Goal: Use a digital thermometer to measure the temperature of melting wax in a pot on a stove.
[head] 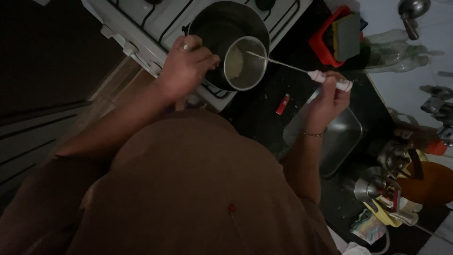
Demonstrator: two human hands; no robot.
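A small round steel cup point(244, 63) was dull silver with a pale whitish inside, and the large round metal pot point(222, 26) behind it was dark grey, on a white enamel stove point(160, 21) crossed by black grates. The long-nosed plastic lighter point(330, 81) had a white handle with red markings and a thin silver rod. On the black counter point(264, 111) lay a small red plastic lighter point(282, 104); a green scouring sponge point(347, 30) sat in a red tray point(323, 45).

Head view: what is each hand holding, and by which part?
Left hand grips the small metal cup at its side. Right hand holds the long-nosed lighter by its white handle.
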